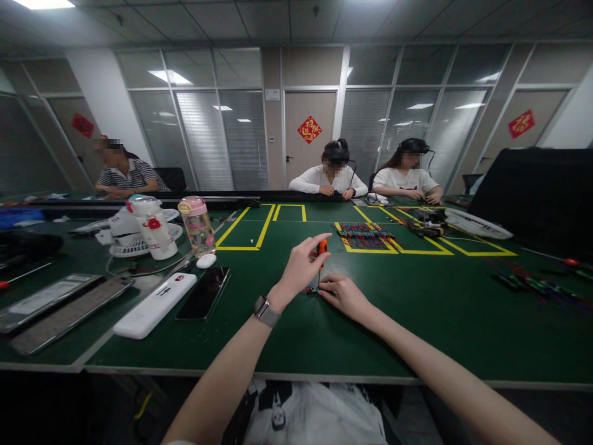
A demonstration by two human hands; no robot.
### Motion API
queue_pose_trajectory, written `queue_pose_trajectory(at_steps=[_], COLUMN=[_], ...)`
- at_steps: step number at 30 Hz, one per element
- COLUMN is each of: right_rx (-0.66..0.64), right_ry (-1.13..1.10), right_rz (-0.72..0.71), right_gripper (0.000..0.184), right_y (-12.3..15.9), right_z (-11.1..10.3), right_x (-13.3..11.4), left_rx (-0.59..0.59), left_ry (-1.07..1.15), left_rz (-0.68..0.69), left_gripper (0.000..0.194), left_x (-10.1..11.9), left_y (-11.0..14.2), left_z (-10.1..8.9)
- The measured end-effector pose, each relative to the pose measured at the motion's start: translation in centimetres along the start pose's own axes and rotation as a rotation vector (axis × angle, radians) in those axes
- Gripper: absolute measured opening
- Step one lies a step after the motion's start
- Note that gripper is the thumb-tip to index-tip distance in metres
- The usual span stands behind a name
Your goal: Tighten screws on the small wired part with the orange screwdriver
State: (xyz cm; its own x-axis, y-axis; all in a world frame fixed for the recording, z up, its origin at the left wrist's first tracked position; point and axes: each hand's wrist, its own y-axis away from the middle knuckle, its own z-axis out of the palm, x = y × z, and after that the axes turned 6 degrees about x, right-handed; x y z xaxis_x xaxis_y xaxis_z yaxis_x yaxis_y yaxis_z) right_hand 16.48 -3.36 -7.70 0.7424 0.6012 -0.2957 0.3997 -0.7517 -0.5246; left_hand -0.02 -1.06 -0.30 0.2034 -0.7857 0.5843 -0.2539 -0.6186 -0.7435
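My left hand [303, 261], with a watch [265, 310] on its wrist, is closed round the orange and black handle of a screwdriver [322, 247]. The screwdriver stands upright, its shaft pointing down at a small part with red and blue wires [312, 290] on the green table. My right hand [343, 293] rests on the table beside the shaft's lower end. Its thumb and fingertips are pinched at the edge of that small wired part. The fingers partly hide the part, so its exact form does not show.
A bundle of wired parts [365, 236] lies beyond my hands, with another pile [546, 281] at right. To the left are a black phone [204, 293], a white power bank [155, 306], a pink-lidded bottle [197, 225] and a white bottle [155, 228]. Several people sit across the table.
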Motion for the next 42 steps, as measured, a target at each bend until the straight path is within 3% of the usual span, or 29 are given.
queue_pose_trajectory(at_steps=[5,12,18,25,31,37,42], right_rx=[0.009,0.025,0.035,0.047,0.051,0.042,0.039], right_ry=[-0.024,-0.058,-0.101,-0.114,-0.114,-0.111,-0.108], right_rz=[0.025,0.062,0.083,0.093,0.083,0.094,0.086], right_gripper=[0.021,0.019,0.018,0.016,0.014,0.015,0.015], right_y=[0.0,0.0,0.0,-0.1,-0.2,-0.2,-0.2], right_z=[0.2,0.3,0.5,0.5,0.5,0.4,0.3], right_x=[0.1,0.2,0.4,0.3,0.4,0.3,0.2], left_rx=[0.067,0.169,0.085,0.174,-0.031,0.037,-0.032], left_ry=[-0.174,-0.117,0.095,-0.085,0.123,0.042,0.147], left_rz=[0.051,0.06,0.001,0.046,0.025,0.015,0.01], left_gripper=[0.032,0.03,0.036,0.023,0.034,0.033,0.038], left_x=[0.7,0.6,0.0,0.9,0.8,0.9,0.5], left_y=[0.3,-0.1,-0.3,-0.1,-0.1,-0.2,-0.3], left_z=[-0.1,-0.2,-0.1,-0.2,0.3,0.1,-0.1])
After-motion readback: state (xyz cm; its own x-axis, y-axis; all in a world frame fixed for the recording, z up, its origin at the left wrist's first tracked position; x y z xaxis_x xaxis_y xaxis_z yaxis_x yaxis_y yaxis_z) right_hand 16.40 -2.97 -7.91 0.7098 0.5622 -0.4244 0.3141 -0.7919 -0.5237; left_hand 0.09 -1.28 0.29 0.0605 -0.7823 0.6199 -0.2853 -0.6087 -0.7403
